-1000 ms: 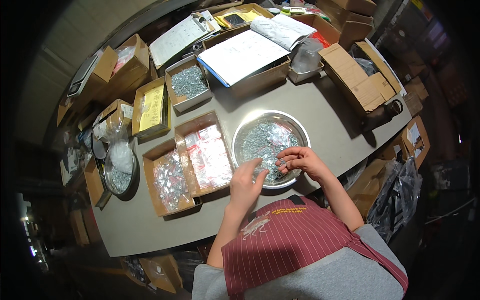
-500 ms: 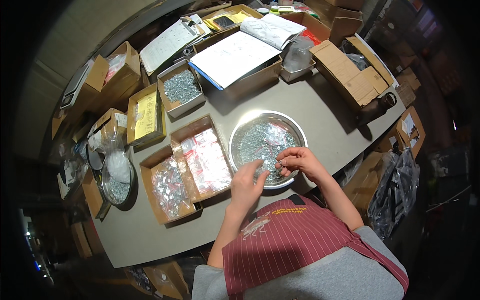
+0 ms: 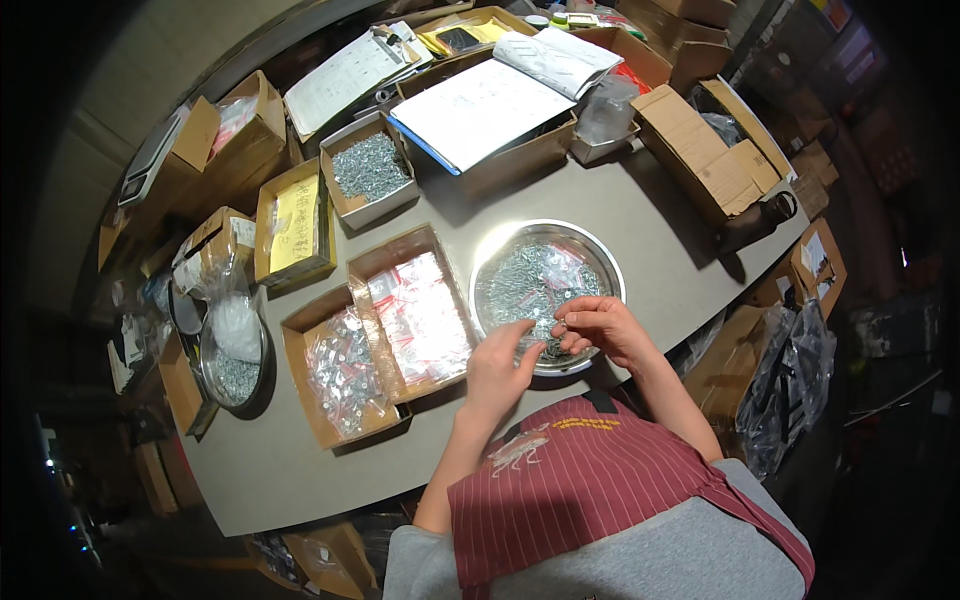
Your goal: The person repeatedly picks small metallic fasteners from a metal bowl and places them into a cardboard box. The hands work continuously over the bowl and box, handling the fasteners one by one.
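A round steel basin holds a heap of small silvery screws, with small clear bags lying on top. Over its near edge, my left hand has its thumb and fingertips curled together; what is between them is too small and bright to make out. My right hand is just to the right, its fingers bent and pinched on small metal pieces at the fingertips. The two sets of fingertips face each other, a small gap apart.
Left of the basin, one carton holds small red-edged bags and another holds bagged metal parts. A screw-filled box, a yellow-topped box and open papers stand behind. A dark bottle is at right.
The view has shifted slightly, so the table's things sit a little further right. Both hands stay over the basin's near edge, with only small finger movement.
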A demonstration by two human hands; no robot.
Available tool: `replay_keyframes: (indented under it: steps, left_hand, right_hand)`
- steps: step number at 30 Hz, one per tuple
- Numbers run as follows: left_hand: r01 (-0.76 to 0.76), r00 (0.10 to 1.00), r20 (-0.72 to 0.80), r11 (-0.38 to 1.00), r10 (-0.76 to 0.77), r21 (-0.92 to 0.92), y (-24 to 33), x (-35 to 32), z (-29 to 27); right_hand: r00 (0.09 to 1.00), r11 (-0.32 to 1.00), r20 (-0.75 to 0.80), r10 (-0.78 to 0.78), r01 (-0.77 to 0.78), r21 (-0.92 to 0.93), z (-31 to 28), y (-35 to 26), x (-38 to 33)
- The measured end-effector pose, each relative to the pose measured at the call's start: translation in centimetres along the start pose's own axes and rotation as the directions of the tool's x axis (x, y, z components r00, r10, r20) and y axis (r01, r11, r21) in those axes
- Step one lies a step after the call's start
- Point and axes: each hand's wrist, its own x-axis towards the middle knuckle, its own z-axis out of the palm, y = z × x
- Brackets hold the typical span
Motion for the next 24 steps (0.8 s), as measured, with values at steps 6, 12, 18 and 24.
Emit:
replay_keyframes:
  steps: [6,12,18,24]
  left_hand:
    - [-0.012,1.0,0.0,1.0,0.012,0.027,-0.1,0.2,0.1]
    - [0.016,1.0,0.014,0.999,-0.016,0.038,-0.7,0.1,0.8]
    - [0.007,1.0,-0.008,0.997,-0.007,0.079,-0.6,0.3,1.2]
    - [-0.017,0.999,-0.028,0.995,0.019,0.094,-0.9,0.0,1.4]
  right_hand:
    - [1.0,0.995,0.014,-0.016,0.014,0.095,0.6,-0.1,0.1]
    - [0.998,0.927,0.052,-0.045,0.061,-0.37,-2.9,2.5,2.6]
    - [0.992,0.094,0.123,-0.011,0.124,-0.988,-2.4,4.7,5.3]
    - [0.98,0.32,0.198,-0.033,0.198,-0.926,-2.4,3.7,4.9]
